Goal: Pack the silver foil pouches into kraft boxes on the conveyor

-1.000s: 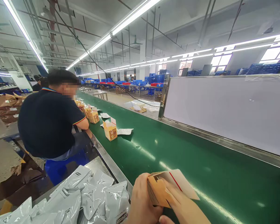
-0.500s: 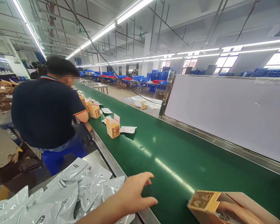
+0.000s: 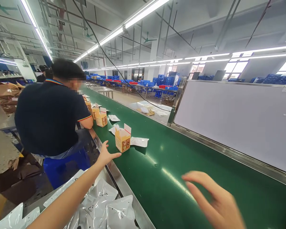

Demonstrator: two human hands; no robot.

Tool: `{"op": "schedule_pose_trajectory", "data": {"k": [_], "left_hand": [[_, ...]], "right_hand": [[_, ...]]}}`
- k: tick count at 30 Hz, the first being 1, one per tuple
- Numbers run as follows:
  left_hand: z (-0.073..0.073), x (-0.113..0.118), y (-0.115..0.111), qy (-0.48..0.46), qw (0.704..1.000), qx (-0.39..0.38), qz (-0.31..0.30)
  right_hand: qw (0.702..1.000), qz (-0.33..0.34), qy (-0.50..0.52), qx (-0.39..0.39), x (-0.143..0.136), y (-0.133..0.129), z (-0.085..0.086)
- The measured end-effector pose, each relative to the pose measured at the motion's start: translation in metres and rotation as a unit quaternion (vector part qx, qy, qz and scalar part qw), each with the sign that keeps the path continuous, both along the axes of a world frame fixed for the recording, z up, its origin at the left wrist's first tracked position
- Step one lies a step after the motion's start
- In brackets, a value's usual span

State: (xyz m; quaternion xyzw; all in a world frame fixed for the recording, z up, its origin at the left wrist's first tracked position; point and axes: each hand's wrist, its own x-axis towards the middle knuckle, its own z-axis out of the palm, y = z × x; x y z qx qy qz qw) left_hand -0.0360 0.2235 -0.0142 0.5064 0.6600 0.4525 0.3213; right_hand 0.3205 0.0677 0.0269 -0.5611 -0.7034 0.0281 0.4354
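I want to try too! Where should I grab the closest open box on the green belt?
Grip the carton low on opposite walls, probably from the near left, by the left hand: it stands upright, its raised flaps look thin, and a silvery pouch lies at its right.

Before you: yellow-orange carton (image 3: pixel 121 142) with brown-printed side, upright on green belt (image 3: pixel 138 175), top open, white red-striped flap (image 3: pixel 127 130) raised, just by your left hand (image 3: pixel 106 156).
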Motion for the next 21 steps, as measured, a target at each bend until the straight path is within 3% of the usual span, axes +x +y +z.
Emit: {"op": "schedule_pose_trajectory", "data": {"k": [2, 5, 8, 11, 15, 18, 21], "left_hand": [[-0.007, 0.011, 0.022, -0.016, 1.000, 0.007, 0.008], [-0.016, 0.029, 0.042, -0.036, 0.999, 0.012, 0.011], [-0.022, 0.043, 0.048, -0.050, 0.999, 0.016, -0.010], [-0.020, 0.049, 0.038, -0.039, 0.997, 0.045, -0.039], [-0.005, 0.051, 0.002, -0.006, 0.988, 0.119, -0.098], [0.009, 0.052, -0.032, 0.014, 0.978, 0.151, -0.140], [0.020, 0.055, -0.062, 0.040, 0.973, 0.169, -0.150]], "right_hand": [[0.998, 0.019, -0.006, -0.059, -0.031, 0.062, 0.000], [0.996, -0.019, -0.015, -0.087, -0.066, 0.150, -0.015], [0.994, -0.036, -0.030, -0.095, -0.084, 0.200, -0.038], [0.995, -0.014, -0.046, -0.092, -0.089, 0.213, -0.059], [0.995, 0.036, -0.056, -0.080, -0.087, 0.205, -0.072], [0.996, 0.053, -0.036, -0.064, -0.083, 0.192, -0.069], [1.000, 0.008, 0.021, -0.021, -0.072, 0.169, -0.054]]}}
